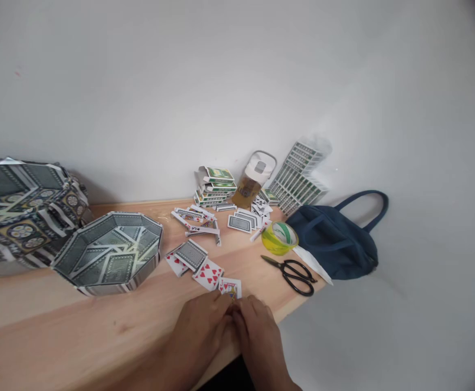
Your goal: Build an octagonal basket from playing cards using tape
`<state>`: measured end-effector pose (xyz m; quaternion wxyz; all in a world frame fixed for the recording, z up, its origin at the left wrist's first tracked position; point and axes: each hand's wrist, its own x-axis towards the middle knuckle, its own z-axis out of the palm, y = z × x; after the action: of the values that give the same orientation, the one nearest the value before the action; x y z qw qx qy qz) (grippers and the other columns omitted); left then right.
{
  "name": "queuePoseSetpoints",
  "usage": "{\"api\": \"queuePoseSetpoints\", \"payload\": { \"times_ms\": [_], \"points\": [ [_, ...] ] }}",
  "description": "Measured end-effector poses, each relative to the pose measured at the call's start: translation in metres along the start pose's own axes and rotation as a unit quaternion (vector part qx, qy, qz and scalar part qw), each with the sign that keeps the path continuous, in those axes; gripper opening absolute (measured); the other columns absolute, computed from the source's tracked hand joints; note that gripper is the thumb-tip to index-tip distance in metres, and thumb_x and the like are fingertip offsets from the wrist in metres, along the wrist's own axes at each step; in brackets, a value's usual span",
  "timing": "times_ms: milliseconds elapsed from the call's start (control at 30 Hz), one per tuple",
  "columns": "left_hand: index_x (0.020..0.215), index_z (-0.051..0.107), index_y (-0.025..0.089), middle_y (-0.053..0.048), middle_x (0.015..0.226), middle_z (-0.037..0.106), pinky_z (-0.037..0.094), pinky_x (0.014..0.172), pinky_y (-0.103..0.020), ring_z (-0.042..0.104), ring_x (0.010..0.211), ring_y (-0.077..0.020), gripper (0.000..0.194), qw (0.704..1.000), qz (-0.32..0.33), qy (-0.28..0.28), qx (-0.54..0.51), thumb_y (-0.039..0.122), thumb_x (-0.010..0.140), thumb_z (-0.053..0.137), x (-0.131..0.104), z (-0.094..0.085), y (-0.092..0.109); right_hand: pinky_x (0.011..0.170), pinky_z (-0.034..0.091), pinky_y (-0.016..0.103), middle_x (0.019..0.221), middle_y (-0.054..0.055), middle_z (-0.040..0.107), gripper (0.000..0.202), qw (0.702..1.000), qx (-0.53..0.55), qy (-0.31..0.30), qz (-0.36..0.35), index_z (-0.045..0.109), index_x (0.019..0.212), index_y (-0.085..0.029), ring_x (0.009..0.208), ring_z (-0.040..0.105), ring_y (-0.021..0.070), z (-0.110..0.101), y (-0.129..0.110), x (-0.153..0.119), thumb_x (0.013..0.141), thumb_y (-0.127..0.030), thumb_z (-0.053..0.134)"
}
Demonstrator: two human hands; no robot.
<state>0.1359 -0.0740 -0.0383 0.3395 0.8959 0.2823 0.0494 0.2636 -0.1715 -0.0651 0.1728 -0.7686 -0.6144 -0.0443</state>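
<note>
At the table's front edge, my left hand [203, 319] and my right hand [257, 327] meet with their fingertips together. Both are closed on a jack of hearts playing card [231, 285], whose upper part sticks out beyond the fingers. Its lower part is hidden under them. Just past it lie a loose heart card [208, 274] and a face-down card [191, 255], overlapping one another. Several folded card strips [202, 229] sit farther back in a loose heap.
An eight-sided tray made of cards [128, 285] and a taller card-built box [50, 228] stand left. Behind are stacked card boxes [216, 187] and a drink bottle [251, 182]. To the right are yellow tape [273, 243], black scissors [296, 275] and a blue bag [335, 244].
</note>
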Motion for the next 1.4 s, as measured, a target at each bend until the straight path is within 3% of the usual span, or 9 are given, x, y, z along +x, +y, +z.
{"api": "queuePoseSetpoints", "payload": {
  "times_ms": [533,1233,1400],
  "points": [
    [0.096,0.064,0.021,-0.003,0.096,0.067,0.042,0.074,-0.029,0.062,0.088,-0.0210,0.019,1.000,0.014,0.022,0.015,0.017,0.090,0.046,-0.0022,0.0045,-0.0032,0.066,0.041,0.029,0.077,0.002,0.065,0.025,1.000,-0.003,0.013,-0.012,0.060,0.081,-0.024,0.072,0.058,0.0199,-0.0014,-0.0015,0.0007,0.097,-0.021,0.042],
    [0.098,0.064,0.021,-0.004,0.097,0.068,0.042,0.074,-0.028,0.063,0.090,-0.0218,0.021,0.999,-0.003,-0.001,0.033,0.015,0.089,0.046,-0.0002,0.0001,0.0006,0.066,0.041,0.029,0.075,0.002,0.064,0.027,1.000,-0.019,0.016,-0.016,0.060,0.081,-0.024,0.071,0.058,0.0197,-0.0010,-0.0019,0.0024,0.098,-0.022,0.039],
    [0.097,0.065,0.021,-0.004,0.095,0.068,0.043,0.073,-0.029,0.063,0.088,-0.0217,0.021,0.999,0.015,0.023,0.027,0.017,0.091,0.045,-0.0011,0.0042,-0.0020,0.065,0.041,0.029,0.076,0.002,0.064,0.032,0.999,-0.017,0.025,-0.027,0.060,0.081,-0.024,0.071,0.058,0.0196,-0.0012,-0.0024,0.0013,0.099,-0.022,0.034]
  ]
}}
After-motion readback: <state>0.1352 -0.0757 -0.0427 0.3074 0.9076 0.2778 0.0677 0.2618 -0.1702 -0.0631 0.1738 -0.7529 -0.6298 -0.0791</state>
